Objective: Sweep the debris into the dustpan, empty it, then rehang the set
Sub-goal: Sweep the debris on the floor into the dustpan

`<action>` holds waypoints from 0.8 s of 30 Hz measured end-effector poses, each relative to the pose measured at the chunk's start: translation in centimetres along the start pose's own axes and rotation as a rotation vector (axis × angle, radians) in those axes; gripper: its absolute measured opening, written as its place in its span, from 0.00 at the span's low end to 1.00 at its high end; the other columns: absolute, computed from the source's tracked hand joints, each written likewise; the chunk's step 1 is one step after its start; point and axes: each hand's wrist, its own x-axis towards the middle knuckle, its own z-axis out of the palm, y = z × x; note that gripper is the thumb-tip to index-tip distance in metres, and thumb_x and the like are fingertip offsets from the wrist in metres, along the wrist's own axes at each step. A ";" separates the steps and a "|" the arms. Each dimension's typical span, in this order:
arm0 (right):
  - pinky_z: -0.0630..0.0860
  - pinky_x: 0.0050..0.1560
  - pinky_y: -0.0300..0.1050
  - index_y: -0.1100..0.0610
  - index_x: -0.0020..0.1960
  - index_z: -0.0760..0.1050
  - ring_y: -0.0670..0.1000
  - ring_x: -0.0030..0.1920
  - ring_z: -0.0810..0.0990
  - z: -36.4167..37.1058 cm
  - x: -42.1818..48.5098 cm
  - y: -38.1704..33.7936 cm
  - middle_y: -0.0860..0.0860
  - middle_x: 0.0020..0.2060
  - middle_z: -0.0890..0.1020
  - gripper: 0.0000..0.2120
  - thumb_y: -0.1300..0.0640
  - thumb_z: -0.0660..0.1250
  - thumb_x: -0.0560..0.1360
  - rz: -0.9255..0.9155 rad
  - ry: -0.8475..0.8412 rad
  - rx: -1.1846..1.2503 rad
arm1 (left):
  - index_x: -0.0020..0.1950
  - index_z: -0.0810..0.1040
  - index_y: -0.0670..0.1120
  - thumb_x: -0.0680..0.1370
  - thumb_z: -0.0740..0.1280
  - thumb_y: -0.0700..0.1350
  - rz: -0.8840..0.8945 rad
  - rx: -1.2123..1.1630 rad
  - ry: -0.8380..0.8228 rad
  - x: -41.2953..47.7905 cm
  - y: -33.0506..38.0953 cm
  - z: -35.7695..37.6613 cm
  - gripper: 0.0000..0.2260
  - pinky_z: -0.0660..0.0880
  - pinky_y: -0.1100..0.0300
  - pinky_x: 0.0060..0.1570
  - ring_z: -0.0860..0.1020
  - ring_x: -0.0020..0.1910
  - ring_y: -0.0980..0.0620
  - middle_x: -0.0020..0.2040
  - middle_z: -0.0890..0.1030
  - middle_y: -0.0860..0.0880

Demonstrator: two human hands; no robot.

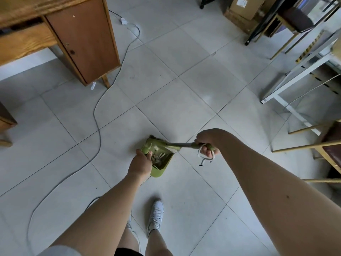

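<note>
- Left hand [140, 164] closed around the dustpan [160, 159] handle top; pan sits low over the tiled floor [184, 85], whether its lip actually touches is unclear.
- Right hand [207, 143] closed on the broom handle [181, 145] near its end; white hanging loop [204, 156] dangles under the fist.
- Broom head [156, 140] is at the pan's far edge, touching or just over it.
- Pale debris [159, 157] already lies inside the pan; no loose bits visible on the tiles nearby, though small ones would be hard to spot.
- My read: sweeping is about finished, emptying comes next.
- To do it well: keep the pan lip flat on the floor for the last stroke, draw bristles short and toward the pan, then tilt the pan back before lifting so nothing slides out.
- Carry pan level; no bin in view, so expect a walk.
- Watch the cable [97, 115] running across the floor to the left, just beyond the left hand: trip or snag risk.
</note>
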 end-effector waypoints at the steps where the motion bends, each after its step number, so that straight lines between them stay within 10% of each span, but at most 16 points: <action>1: 0.60 0.21 0.31 0.55 0.36 0.60 0.47 0.16 0.62 0.2 0.2 -0.2 0.51 0.15 0.64 0.13 0.60 0.48 0.79 -0.011 0.013 0.027 | 0.54 0.64 0.39 0.82 0.55 0.53 0.001 -0.002 -0.002 0.0 -0.2 -0.1 0.15 0.68 0.55 0.38 0.79 0.49 0.36 0.50 0.80 0.35; 24: 0.56 0.25 0.38 0.55 0.37 0.59 0.48 0.22 0.59 0.1 -0.3 1.0 0.50 0.18 0.62 0.13 0.61 0.48 0.80 0.023 -0.010 -0.121 | 0.58 0.64 0.36 0.82 0.55 0.51 0.025 0.022 -0.003 0.7 -0.2 -0.3 0.18 0.71 0.51 0.43 0.79 0.50 0.35 0.51 0.79 0.33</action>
